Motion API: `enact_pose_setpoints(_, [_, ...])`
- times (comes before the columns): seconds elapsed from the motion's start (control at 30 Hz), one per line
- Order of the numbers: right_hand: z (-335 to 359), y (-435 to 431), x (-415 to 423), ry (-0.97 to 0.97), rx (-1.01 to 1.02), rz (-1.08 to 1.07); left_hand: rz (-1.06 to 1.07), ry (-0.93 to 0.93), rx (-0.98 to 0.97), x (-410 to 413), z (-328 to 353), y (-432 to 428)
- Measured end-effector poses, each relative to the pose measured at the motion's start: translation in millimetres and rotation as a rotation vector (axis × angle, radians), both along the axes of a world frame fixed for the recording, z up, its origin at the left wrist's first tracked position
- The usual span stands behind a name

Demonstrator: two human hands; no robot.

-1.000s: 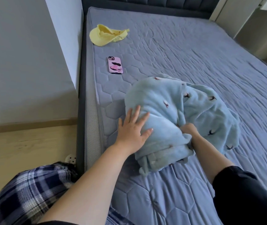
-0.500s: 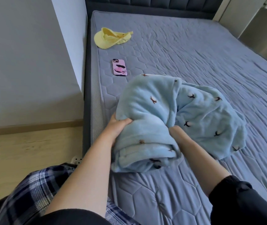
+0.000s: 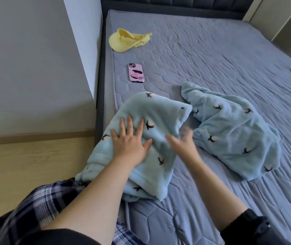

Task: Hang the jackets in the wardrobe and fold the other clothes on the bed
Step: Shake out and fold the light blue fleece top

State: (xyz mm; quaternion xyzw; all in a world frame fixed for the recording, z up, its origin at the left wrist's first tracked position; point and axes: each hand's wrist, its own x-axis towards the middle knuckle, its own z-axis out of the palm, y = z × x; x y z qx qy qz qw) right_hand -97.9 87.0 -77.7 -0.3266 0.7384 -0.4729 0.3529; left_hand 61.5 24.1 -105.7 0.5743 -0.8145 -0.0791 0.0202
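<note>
**A:** Head view. Your left hand (image 3: 128, 145) lies flat, fingers spread, pressing the folded blue fleece (image 3: 158, 112) at the bed's (image 3: 211, 59) near left corner. Your right hand (image 3: 183, 144) is blurred; its fingers look straight and hold nothing.

**B:** Method?

**A:** Judgement: anchor with the left palm, sweep the right outward over creases, square the corners.

**B:** Margins?

**A:** 1 corner seems to overhang the mattress's left edge, so draw it inboard. The second fleece piece (image 3: 233, 131) lies crumpled just beside, to the right. The phone (image 3: 135, 73) and yellow cap (image 3: 127, 40) are well beyond. There is open mattress to the far right.
</note>
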Motion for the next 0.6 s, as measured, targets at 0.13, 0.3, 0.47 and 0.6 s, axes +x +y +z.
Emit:
enact_pose_setpoints(0.13, [23.1,-46.3,-39.3,0.174,-0.066,-0.102,-0.029,-0.032,-0.045,-14.5,-12.2,11.3])
enact_pose_setpoints(0.3, [26.9,-101.1,-43.0,0.677,0.117,0.169,-0.029,-0.001,-0.040,-10.0,-11.8,10.3])
enact_pose_setpoints(0.47, [-6.6,-112.2,-53.7,0.678,0.430,0.142,0.078,0.068,-0.080,6.1,-4.3,16.1])
enact_pose_setpoints(0.6, [11.9,-134.2,-25.6,1.151,0.256,0.248,0.134,0.036,-0.015,15.2,-3.3,15.4])
